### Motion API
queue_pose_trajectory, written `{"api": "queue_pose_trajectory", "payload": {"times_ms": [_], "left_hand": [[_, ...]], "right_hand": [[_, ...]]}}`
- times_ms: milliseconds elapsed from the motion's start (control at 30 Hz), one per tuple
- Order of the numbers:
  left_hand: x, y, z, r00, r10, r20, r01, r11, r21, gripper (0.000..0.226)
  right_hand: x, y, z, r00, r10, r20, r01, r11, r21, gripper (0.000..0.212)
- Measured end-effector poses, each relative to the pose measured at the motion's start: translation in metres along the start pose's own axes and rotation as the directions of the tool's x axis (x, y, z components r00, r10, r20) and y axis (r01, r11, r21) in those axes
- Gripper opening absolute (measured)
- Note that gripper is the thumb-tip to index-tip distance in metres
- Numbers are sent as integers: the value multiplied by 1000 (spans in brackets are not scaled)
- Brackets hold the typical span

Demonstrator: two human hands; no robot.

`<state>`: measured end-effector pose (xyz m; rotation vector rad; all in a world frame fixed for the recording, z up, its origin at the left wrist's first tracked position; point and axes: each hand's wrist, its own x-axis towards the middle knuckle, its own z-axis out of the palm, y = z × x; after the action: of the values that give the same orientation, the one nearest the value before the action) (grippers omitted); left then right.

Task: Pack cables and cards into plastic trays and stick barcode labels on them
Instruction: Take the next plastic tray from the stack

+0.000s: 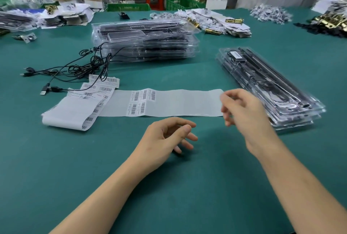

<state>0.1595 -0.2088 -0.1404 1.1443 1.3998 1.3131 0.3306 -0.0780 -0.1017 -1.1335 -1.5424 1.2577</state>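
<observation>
We take the long white label strip (187, 102) as our landmark; it lies flat across the green worktop (169, 186). A few barcode labels (142, 100) sit left of its middle, and its left end runs into a loosely folded pile of backing paper (71, 111).

Our left hand (169, 136) is just on the near side of the strip. Its grip is slack, with the fingers loosely curled, apart and holding nothing. Our right hand (242, 113) is at the strip's right end and is blurred. Its grip looks apart too, and we see nothing between the fingers. We cannot tell whether the fingertips touch the paper.

Beyond the strip's left end lie tangled black cables (84, 64). Behind the strip stands a tall stack of clear plastic trays (146, 40). Right of the strip lies a lower stack of packed trays (268, 87), the top one with a barcode sticker (237, 54) at its far end.
</observation>
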Motion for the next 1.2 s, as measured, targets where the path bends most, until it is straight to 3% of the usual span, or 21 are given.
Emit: {"api": "queue_pose_trajectory", "payload": {"times_ms": [167, 333, 400, 500, 633, 800, 900, 1000, 1200], "left_hand": [[14, 11, -18, 977, 71, -199, -71, 997, 4, 17], [52, 40, -56, 881, 263, -394, -183, 956, 228, 11], [75, 53, -75, 817, 425, -389, -214, 851, 480, 11], [117, 69, -102, 746, 589, -311, -144, 598, 788, 17], [173, 71, -134, 771, 561, -301, 151, 298, 942, 42], [205, 68, -168, 886, 397, -239, 257, 8, 966, 79], [213, 71, -183, 931, 301, -208, 236, -61, 970, 72], [209, 77, -190, 916, 367, -162, 195, -55, 979, 48], [208, 96, -193, 914, 403, -45, 146, -225, 963, 42]], "right_hand": [[25, 4, 79, 969, -240, 54, 246, 952, -179, 11], [27, 32, 106, 962, -230, 145, 265, 917, -299, 14], [33, 39, 103, 973, -197, 118, 221, 941, -255, 15], [37, 41, 100, 980, -170, 106, 189, 960, -206, 16], [39, 41, 103, 973, -180, 143, 210, 950, -233, 19], [41, 39, 101, 977, -161, 139, 185, 965, -188, 19], [40, 38, 100, 974, -152, 167, 184, 963, -199, 16], [38, 35, 100, 954, -166, 251, 240, 923, -301, 12], [29, 30, 101, 857, -204, 474, 461, 716, -525, 48]]}}
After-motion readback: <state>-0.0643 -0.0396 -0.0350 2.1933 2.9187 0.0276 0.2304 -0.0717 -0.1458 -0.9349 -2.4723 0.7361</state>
